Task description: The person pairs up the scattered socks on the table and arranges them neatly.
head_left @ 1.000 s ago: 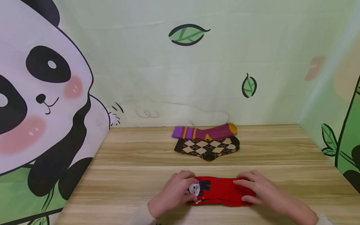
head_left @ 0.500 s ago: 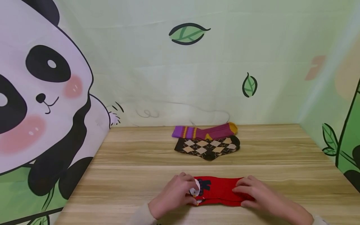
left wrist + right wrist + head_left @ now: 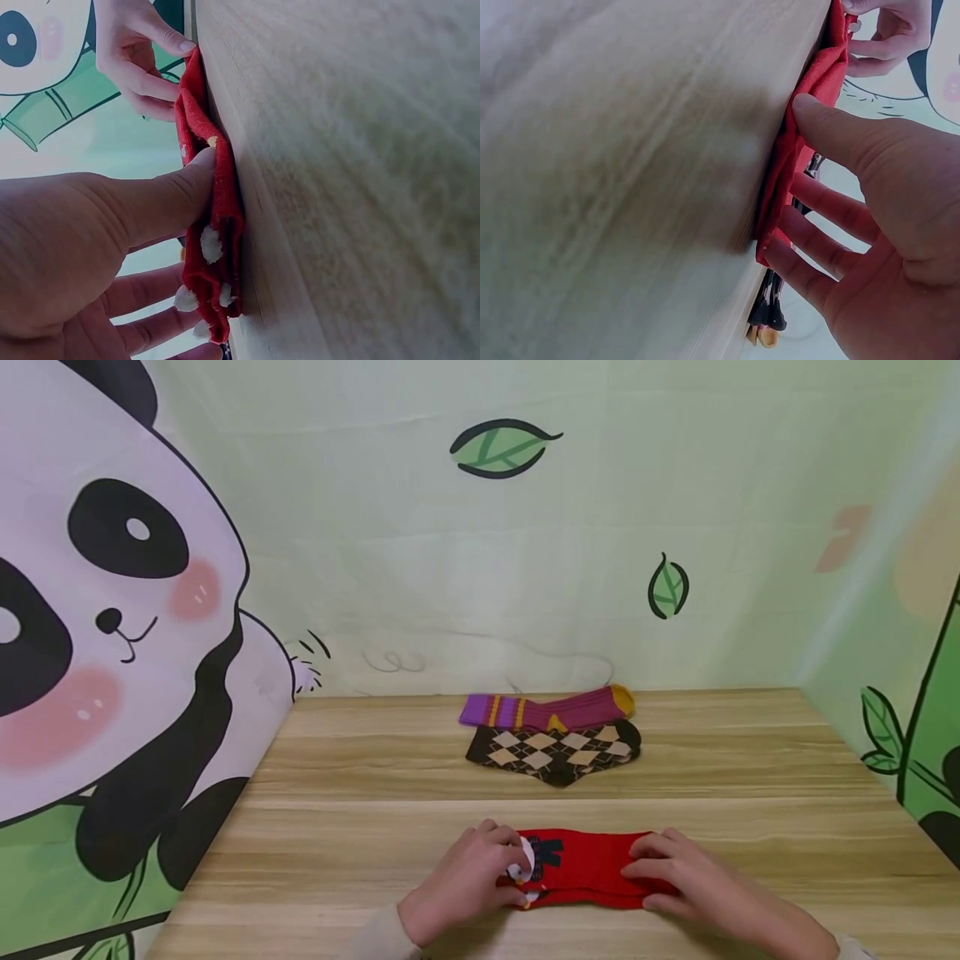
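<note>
Red socks [image 3: 588, 864], layered flat with a penguin-like figure at the left end, lie crosswise on the wooden table near the front. My left hand [image 3: 468, 877] holds their left end, thumb on the near edge and fingers over the top. In the left wrist view, white tufts [image 3: 211, 244] stick out of the red cloth beside the left thumb [image 3: 176, 196]. My right hand [image 3: 697, 881] holds the right end; in the right wrist view its thumb [image 3: 832, 127] presses the near edge, while the other fingers [image 3: 817, 247] reach over the cloth.
Farther back lie a black argyle sock [image 3: 555, 753] with beige diamonds and, behind it, a purple and maroon sock [image 3: 551, 712] with a mustard heel and toe. The wooden table [image 3: 360, 777] ends at a green printed backdrop [image 3: 360, 527] with a panda [image 3: 112, 610] on the left.
My right hand's fingers have shifted slightly left and settled onto the right end of the red socks. My left hand's fingers have moved a little over the penguin figure. The back socks stay put.
</note>
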A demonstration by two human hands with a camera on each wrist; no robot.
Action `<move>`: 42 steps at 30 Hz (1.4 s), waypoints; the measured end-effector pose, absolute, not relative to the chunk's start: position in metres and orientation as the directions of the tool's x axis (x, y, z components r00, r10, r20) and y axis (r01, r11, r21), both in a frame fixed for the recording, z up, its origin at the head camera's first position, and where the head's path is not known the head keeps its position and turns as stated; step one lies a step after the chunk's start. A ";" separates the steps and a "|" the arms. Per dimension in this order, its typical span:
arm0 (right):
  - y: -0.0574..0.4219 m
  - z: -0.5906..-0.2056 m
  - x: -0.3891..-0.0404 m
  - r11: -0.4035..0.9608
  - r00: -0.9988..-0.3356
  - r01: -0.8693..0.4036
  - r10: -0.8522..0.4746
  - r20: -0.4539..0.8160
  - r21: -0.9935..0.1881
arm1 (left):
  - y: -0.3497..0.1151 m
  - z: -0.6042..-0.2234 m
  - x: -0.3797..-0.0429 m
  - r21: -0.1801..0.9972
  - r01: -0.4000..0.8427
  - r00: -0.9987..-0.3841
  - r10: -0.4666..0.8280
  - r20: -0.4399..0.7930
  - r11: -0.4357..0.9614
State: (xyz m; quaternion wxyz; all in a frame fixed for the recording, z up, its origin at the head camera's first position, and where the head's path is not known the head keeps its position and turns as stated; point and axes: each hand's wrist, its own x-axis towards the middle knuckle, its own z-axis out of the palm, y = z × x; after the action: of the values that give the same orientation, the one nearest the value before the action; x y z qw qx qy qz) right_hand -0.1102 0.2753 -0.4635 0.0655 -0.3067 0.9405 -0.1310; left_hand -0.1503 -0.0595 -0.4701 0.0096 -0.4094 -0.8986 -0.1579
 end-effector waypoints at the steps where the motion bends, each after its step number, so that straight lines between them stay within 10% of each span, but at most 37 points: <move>1: 0.275 -0.463 -0.110 0.779 -0.804 -0.558 -0.593 -0.045 -0.286 | -0.060 -0.470 -0.150 0.275 0.739 -0.664 0.732 0.148 0.615; 42: 0.274 -0.471 -0.162 0.712 -0.752 -0.656 -0.644 0.139 -0.252 | -0.063 -0.474 -0.200 0.212 0.772 -0.635 0.740 0.220 0.599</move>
State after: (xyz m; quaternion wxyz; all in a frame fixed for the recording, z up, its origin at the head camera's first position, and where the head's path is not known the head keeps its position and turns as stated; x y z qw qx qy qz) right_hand -0.1618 0.2736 -0.4705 -0.0206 -0.3512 0.9249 -0.1441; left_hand -0.2000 -0.0635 -0.4743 0.0546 -0.4236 -0.8926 -0.1445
